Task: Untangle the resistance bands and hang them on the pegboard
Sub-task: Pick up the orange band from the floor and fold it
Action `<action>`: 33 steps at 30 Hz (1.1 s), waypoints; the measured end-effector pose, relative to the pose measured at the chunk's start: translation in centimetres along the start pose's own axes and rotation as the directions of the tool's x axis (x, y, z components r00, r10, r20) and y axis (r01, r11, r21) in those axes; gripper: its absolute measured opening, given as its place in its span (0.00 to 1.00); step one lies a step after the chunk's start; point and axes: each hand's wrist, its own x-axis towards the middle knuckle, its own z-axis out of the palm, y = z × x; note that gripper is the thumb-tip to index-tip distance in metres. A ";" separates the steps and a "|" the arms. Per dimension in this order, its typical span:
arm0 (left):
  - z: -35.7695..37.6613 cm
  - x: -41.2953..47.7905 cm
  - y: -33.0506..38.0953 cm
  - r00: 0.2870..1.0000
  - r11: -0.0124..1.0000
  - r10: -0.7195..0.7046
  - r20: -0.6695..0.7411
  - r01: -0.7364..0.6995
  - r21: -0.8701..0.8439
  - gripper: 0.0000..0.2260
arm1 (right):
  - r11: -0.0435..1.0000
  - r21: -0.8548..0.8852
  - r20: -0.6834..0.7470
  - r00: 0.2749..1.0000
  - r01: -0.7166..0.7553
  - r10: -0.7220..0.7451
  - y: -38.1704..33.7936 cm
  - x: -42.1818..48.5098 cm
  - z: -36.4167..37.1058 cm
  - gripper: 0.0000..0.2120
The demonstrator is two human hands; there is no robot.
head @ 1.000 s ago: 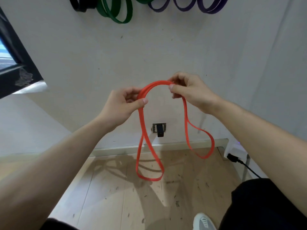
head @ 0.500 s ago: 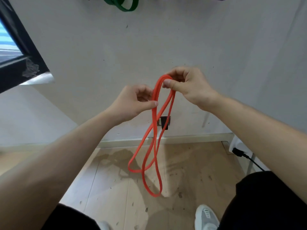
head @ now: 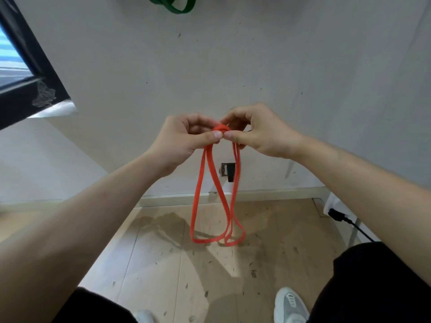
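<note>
A thin red resistance band [head: 197, 194] hangs in two long loops from my hands in front of the white wall. My left hand [head: 184, 138] pinches its bunched top between thumb and curled fingers. My right hand [head: 258, 131] pinches the same bunch from the right, thumb tips nearly touching. The loops' lower ends hang just above the wooden floor. A green band [head: 177, 7] shows at the top edge, hanging on the wall; the pegboard itself is out of view.
A dark window frame [head: 30, 66] sits at the left. A wall socket [head: 227, 171] is low on the wall behind the band. A black plug and cable [head: 342, 219] lie at the right. My white shoe [head: 290, 304] stands on the wooden floor [head: 163, 252].
My hands have come together, gathering the band's top into a tight bunch. The hanging loops now fall side by side. The view has tilted down, hiding most hung bands.
</note>
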 end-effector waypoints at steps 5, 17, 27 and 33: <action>0.6 0.1 -0.2 0.999 0.999 -0.044 -0.016 0.043 -0.033 0.14 | 1.000 0.023 -0.026 1.000 0.011 -0.011 -0.3 -0.2 -0.6 0.09; 4.6 -0.5 -3.0 0.960 0.975 -0.203 0.194 0.179 0.133 0.21 | 0.902 0.401 -0.265 0.963 0.160 -0.053 -1.3 -0.2 -3.0 0.07; 3.9 -0.2 -4.6 0.957 0.963 -0.243 0.160 0.218 0.158 0.05 | 0.854 0.508 -0.540 0.814 0.115 0.212 1.3 0.1 -4.6 0.08; 1.5 0.2 -5.6 0.955 0.931 -0.279 0.101 0.243 0.271 0.04 | 0.834 0.551 -0.596 0.714 0.032 0.367 4.7 0.1 -5.6 0.10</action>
